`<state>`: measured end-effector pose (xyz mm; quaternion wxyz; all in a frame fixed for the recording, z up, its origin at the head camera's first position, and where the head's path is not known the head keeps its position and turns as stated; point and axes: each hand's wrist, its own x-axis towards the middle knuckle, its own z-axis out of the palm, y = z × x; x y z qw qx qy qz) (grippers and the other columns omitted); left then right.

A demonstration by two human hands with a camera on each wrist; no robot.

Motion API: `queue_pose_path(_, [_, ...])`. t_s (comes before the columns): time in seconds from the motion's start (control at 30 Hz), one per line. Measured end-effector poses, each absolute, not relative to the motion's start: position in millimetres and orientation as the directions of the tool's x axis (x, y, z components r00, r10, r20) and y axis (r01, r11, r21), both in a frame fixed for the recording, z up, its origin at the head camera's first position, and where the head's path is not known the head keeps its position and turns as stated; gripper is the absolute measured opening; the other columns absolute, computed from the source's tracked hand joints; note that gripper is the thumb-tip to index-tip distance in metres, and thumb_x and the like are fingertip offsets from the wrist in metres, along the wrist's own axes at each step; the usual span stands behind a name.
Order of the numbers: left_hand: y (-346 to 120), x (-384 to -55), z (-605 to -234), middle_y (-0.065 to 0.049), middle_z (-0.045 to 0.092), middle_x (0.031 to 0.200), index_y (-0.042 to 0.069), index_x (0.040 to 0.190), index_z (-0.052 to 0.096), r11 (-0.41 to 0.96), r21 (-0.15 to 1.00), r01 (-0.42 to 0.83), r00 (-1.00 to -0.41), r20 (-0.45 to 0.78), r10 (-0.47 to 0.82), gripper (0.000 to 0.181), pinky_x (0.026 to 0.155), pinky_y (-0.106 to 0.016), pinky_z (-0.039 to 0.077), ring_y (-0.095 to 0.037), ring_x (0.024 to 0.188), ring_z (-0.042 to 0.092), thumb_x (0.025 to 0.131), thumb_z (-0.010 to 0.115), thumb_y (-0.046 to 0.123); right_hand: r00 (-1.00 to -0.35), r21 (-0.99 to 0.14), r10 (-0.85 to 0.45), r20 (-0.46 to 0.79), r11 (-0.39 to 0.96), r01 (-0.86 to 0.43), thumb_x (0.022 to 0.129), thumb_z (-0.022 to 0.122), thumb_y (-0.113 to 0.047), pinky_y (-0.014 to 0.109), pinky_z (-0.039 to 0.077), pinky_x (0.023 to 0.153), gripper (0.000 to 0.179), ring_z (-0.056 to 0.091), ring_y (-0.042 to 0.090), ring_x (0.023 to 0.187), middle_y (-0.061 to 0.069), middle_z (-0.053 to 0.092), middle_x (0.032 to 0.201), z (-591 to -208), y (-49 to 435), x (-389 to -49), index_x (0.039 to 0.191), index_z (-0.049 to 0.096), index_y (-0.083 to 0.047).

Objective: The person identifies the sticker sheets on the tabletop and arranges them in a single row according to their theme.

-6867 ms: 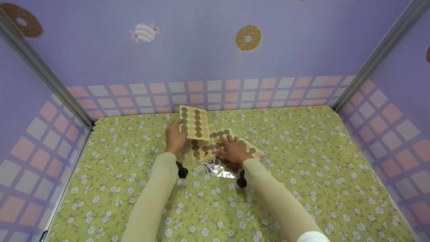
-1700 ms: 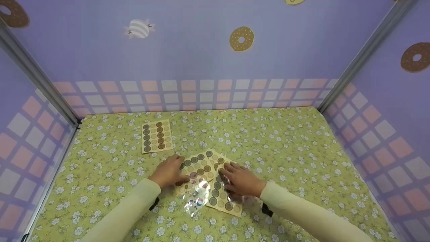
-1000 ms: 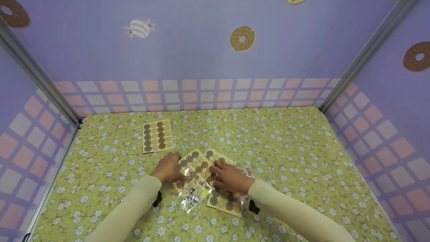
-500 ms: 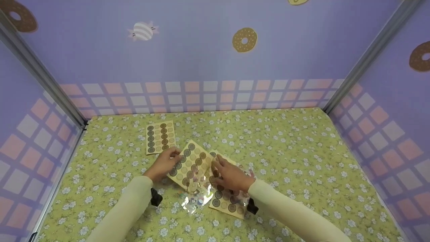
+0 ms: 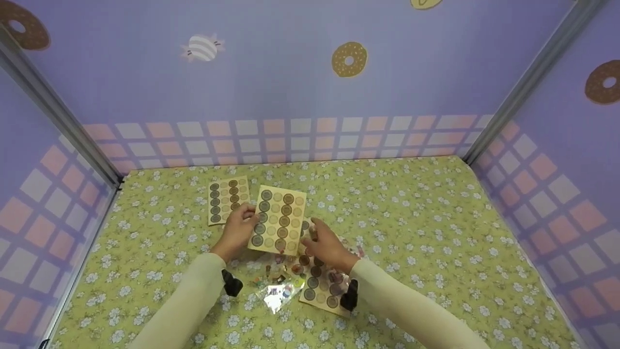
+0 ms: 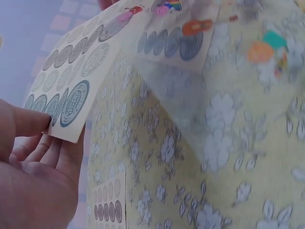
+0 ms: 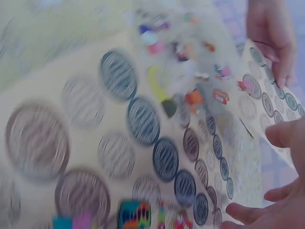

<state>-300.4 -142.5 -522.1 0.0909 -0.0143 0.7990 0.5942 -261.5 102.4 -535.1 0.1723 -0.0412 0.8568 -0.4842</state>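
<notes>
Left hand (image 5: 235,233) pinches a circle-printed sheet (image 5: 279,220); right hand (image 5: 329,245) beside it

Soft, even, slightly dim light covers my head view, and I cannot place its source. The clear plastic (image 5: 275,296) throws back a hard white glare that hides detail, while the wide lens stretches the right side wall (image 5: 557,106) towards the edge. My left wrist view is hazy and bluish, with a soft shadow across the flowered desk (image 6: 162,191). In my right wrist view the printed sheet (image 7: 86,129) streaks with blur, and my right grip (image 7: 276,181) looks soft-edged.
</notes>
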Motion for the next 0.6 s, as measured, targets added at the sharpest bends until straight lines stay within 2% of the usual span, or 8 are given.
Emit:
queue_pose_path(0.07, [-139,-300,-523,-0.012,0.066,0.109,0.009,0.118,0.057,0.261,0.958,-0.123,-0.986,-0.148,0.077,0.021,0.072,-0.03,0.056,-0.018,0.085,0.067,0.101,0.05,0.018,-0.942,-0.895,-0.206,-0.265,0.415,0.161,0.099,0.052,-0.034,0.05,0.046,0.1,0.064,0.053,0.032,0.125,0.017,0.042,0.146,-535,100,-264,0.151,0.025,-0.01])
queue_pose_path(0.17, [-135,-299,-523,-0.013,0.066,0.11,0.008,0.119,0.057,0.2,0.972,-0.125,-0.987,-0.142,0.074,0.022,0.072,-0.031,0.057,-0.019,0.087,0.068,0.101,0.05,0.017,-0.949,-0.937,-0.17,-0.266,0.278,0.213,0.099,0.052,-0.03,0.046,0.052,0.087,0.048,0.061,0.027,0.107,0.014,0.05,0.133,-536,97,-267,0.141,0.038,-0.011])
queue_pose_path(0.23, [-132,-298,-523,-0.014,0.065,0.111,0.008,0.12,0.056,0.168,0.976,-0.139,-0.985,-0.154,0.077,0.022,0.072,-0.032,0.057,-0.02,0.088,0.068,0.101,0.05,0.017,-0.953,-0.954,-0.157,-0.259,0.198,0.227,0.098,0.052,-0.023,0.044,0.053,0.078,0.036,0.062,0.024,0.092,0.012,0.055,0.12,-537,95,-269,0.132,0.044,-0.011])
queue_pose_path(0.3, [-130,-298,-523,-0.014,0.064,0.114,0.009,0.123,0.055,0.145,0.977,-0.158,-0.982,-0.171,0.082,0.024,0.073,-0.033,0.057,-0.02,0.09,0.068,0.101,0.05,0.019,-0.96,-0.964,-0.146,-0.239,0.157,0.216,0.097,0.052,-0.016,0.044,0.052,0.072,0.028,0.06,0.021,0.083,0.011,0.057,0.111,-537,94,-270,0.124,0.048,-0.009])
queue_pose_path(0.5, [-124,-298,-524,-0.015,0.061,0.122,0.012,0.133,0.049,0.089,0.981,-0.171,-0.974,-0.182,0.136,0.033,0.078,-0.033,0.057,-0.021,0.097,0.066,0.101,0.05,0.019,-0.979,-0.979,-0.085,-0.185,0.1,0.177,0.097,0.05,-0.007,0.043,0.051,0.071,0.02,0.055,0.017,0.08,0.009,0.054,0.103,-537,96,-278,0.116,0.049,-0.003])
queue_pose_path(0.6, [-124,-296,-525,-0.014,0.061,0.122,0.014,0.134,0.049,0.066,0.985,-0.16,-0.974,-0.169,0.152,0.034,0.08,-0.039,0.057,-0.022,0.098,0.065,0.101,0.051,0.016,-0.981,-0.981,-0.059,-0.187,0.07,0.183,0.097,0.049,-0.006,0.038,0.05,0.069,0.019,0.056,0.017,0.082,0.009,0.054,0.103,-536,96,-283,0.116,0.049,-0.003])
